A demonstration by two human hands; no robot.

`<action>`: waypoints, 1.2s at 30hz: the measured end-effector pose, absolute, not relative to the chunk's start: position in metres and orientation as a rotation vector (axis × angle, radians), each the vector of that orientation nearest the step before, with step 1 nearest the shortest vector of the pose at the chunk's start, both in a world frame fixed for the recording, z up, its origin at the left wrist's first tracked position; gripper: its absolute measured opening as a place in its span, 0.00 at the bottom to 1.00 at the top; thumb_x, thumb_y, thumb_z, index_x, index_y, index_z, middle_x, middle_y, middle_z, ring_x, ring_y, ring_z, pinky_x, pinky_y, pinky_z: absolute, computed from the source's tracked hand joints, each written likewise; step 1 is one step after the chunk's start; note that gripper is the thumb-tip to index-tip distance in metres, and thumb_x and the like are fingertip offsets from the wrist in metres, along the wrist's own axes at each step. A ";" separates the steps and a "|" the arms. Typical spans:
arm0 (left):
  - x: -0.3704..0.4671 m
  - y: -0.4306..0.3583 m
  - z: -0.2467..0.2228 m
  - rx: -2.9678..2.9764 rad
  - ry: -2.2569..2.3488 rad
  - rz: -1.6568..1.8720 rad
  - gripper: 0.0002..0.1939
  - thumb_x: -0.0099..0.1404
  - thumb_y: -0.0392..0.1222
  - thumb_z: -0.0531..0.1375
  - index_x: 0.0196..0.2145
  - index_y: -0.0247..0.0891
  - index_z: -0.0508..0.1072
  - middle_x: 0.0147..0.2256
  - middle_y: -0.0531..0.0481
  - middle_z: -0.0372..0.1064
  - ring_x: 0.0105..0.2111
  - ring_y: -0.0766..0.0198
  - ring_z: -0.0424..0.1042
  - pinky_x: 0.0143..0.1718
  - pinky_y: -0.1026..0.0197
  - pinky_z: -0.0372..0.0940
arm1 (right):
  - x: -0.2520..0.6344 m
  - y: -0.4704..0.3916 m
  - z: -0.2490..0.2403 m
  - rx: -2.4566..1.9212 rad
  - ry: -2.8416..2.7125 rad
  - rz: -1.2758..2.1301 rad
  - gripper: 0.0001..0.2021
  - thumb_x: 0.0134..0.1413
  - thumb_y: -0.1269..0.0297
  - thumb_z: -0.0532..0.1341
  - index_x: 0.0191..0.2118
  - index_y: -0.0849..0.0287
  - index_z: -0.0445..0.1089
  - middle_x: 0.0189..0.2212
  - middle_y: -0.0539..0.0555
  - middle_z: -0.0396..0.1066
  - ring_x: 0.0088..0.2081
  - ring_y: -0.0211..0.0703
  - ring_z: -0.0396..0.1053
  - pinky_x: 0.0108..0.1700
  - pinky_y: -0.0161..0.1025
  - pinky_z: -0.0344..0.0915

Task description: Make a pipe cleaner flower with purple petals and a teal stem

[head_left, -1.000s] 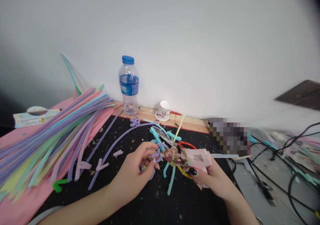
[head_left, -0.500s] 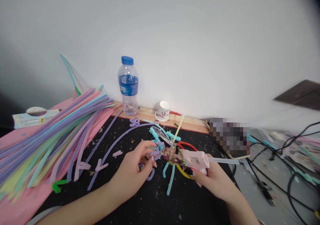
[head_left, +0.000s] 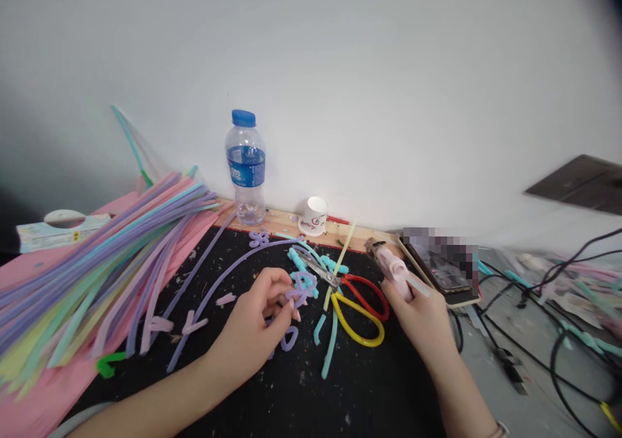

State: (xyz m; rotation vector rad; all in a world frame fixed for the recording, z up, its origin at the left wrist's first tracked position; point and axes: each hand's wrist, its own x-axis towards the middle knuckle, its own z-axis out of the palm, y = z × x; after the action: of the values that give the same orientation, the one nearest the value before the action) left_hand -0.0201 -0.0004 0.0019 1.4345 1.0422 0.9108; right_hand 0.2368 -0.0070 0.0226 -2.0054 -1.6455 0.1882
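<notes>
Between the thumb and fingers of my left hand (head_left: 265,308) is a looped purple pipe-cleaner shape (head_left: 304,287). My right hand (head_left: 420,311) is wrapped round a pale pink glue gun (head_left: 396,269), whose dirty nozzle end points up and left, away from the purple shape. Scissors (head_left: 359,311) with one red and one yellow handle lie open between my hands. Turquoise pipe-cleaner pieces (head_left: 330,347) lie beside and under them. A small purple loop (head_left: 289,339) rests just below my left fingers.
Many pastel pipe cleaners (head_left: 121,256) are heaped at the left. A water bottle (head_left: 247,172) and a paper cup (head_left: 313,216) stand by the wall. At the right are a phone (head_left: 444,263) and black cables (head_left: 554,334).
My right hand has drawn the glue gun away from the purple shape, to the right and up, uncovering the scissors' handles. My left hand still holds the shape.
</notes>
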 end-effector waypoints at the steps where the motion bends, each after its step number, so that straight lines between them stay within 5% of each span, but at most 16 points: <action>1: -0.020 -0.001 0.002 1.437 1.040 0.908 0.07 0.63 0.34 0.51 0.38 0.42 0.56 0.30 0.55 0.69 0.32 0.65 0.71 0.35 0.62 0.64 | 0.237 -0.006 0.022 -2.049 -1.617 0.164 0.14 0.52 0.59 0.56 0.38 0.62 0.72 0.22 0.53 0.72 0.24 0.43 0.67 0.26 0.34 0.60; 10: -0.019 -0.003 0.001 1.471 0.941 0.815 0.06 0.64 0.33 0.50 0.37 0.43 0.56 0.27 0.57 0.65 0.30 0.65 0.70 0.34 0.62 0.63 | 0.247 0.003 -0.004 -2.022 -1.718 0.034 0.25 0.51 0.59 0.57 0.52 0.70 0.65 0.40 0.66 0.67 0.42 0.56 0.67 0.45 0.49 0.63; 13: -0.018 -0.006 0.004 1.523 0.868 0.763 0.06 0.63 0.32 0.50 0.35 0.42 0.57 0.26 0.57 0.65 0.29 0.65 0.70 0.33 0.63 0.62 | 0.234 -0.004 0.005 -1.801 -1.673 -0.058 0.19 0.54 0.61 0.55 0.50 0.65 0.65 0.43 0.64 0.64 0.46 0.55 0.63 0.46 0.48 0.61; 21: -0.015 -0.011 0.009 1.582 0.758 0.579 0.08 0.61 0.29 0.50 0.35 0.42 0.59 0.27 0.57 0.67 0.27 0.67 0.68 0.30 0.66 0.61 | 0.183 -0.028 0.020 -1.316 -1.949 0.818 0.06 0.58 0.67 0.53 0.34 0.59 0.67 0.26 0.51 0.64 0.28 0.40 0.62 0.31 0.36 0.59; 27: -0.015 -0.012 0.008 1.553 0.737 0.504 0.10 0.59 0.28 0.50 0.36 0.41 0.60 0.28 0.56 0.67 0.28 0.67 0.68 0.30 0.66 0.61 | 0.176 -0.028 0.015 -1.403 -1.811 1.013 0.09 0.52 0.70 0.56 0.22 0.59 0.61 0.20 0.47 0.57 0.23 0.36 0.56 0.26 0.33 0.53; 36: -0.013 -0.007 0.008 1.455 0.780 0.532 0.11 0.56 0.32 0.58 0.37 0.40 0.64 0.30 0.56 0.67 0.28 0.68 0.65 0.29 0.67 0.60 | 0.171 -0.030 0.014 -1.468 -1.628 1.069 0.11 0.49 0.68 0.57 0.19 0.59 0.58 0.18 0.45 0.55 0.22 0.35 0.53 0.24 0.32 0.51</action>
State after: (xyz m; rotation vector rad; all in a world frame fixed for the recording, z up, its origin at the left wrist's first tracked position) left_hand -0.0132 -0.0070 0.0076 1.4547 0.7798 0.5324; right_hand 0.1714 -0.0295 0.0144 -1.4678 -1.6278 1.0686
